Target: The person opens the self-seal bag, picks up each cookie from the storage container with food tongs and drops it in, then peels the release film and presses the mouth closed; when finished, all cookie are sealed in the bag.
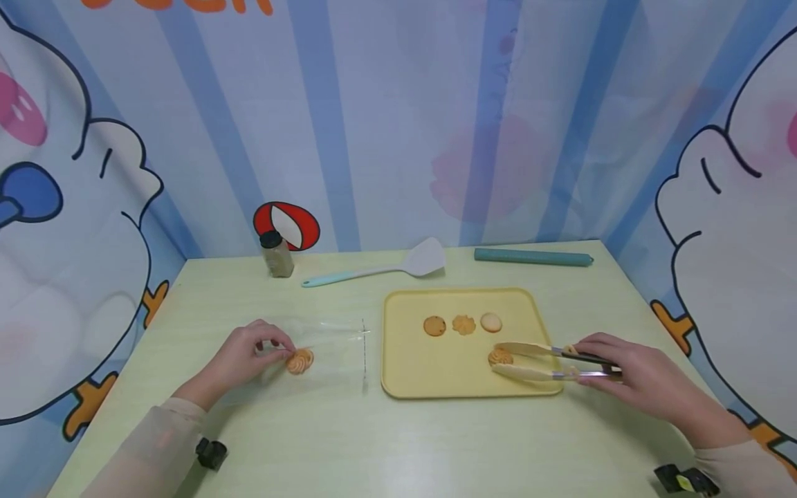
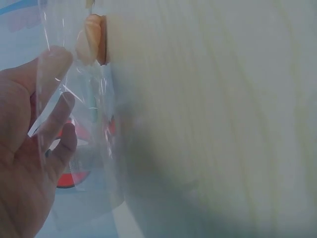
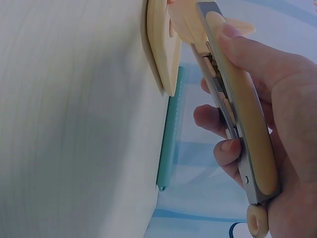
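My left hand (image 1: 249,353) pinches the edge of a clear plastic bag (image 1: 336,366) lying on the table. A swirled cookie (image 1: 300,362) is at the fingertips and looks to be inside the bag; in the left wrist view the cookie (image 2: 94,39) shows past the clear film. My right hand (image 1: 641,377) grips cream-handled tongs (image 3: 242,109). Their tips lie on either side of a second swirled cookie (image 1: 501,357) on the yellow tray (image 1: 436,380); whether they squeeze it I cannot tell. A row holds a round cookie (image 1: 434,326), a flower-shaped cookie (image 1: 463,324) and a pale cookie (image 1: 491,322).
Behind the tray lie a spatula (image 1: 398,266) with a pale blue handle and a teal rod (image 1: 533,257). A black-capped jar (image 1: 277,256) stands at the back left. A printed cloth backdrop (image 1: 398,124) rises behind and beside the table.
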`<state>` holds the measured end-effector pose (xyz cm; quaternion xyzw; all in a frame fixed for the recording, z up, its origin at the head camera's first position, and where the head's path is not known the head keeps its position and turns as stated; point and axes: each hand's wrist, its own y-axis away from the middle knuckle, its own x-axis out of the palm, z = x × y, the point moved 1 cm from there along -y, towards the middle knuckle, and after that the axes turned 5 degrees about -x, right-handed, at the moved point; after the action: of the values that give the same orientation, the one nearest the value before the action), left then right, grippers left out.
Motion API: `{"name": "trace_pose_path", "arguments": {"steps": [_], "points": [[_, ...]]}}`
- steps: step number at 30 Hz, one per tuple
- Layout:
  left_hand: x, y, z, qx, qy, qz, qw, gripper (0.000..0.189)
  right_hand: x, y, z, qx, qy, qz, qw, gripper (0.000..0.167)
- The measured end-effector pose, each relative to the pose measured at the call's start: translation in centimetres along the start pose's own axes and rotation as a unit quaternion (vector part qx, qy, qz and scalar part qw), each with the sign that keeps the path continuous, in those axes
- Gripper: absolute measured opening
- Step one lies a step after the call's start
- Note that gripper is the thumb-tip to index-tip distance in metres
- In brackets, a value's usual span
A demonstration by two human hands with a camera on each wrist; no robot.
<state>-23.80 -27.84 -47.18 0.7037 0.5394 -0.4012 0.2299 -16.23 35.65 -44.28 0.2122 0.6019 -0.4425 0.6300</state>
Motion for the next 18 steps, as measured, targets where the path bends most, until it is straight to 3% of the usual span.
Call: {"name": "trace_pose_path", "arguments": {"steps": [7,18], "points": [[0.0,0.0,0.0,0.000,-0.001,-0.001,1.0000,0.018,0.3,-1.4,1.1,-0.015,-0.001,-0.015,0.9998,0.040],[0.0,0.1,-0.1,-0.016,-0.005,0.001,0.9999,0.018,1.2,-5.3,3.4,-0.055,-0.010,-0.026,0.9981,0.046]]}}
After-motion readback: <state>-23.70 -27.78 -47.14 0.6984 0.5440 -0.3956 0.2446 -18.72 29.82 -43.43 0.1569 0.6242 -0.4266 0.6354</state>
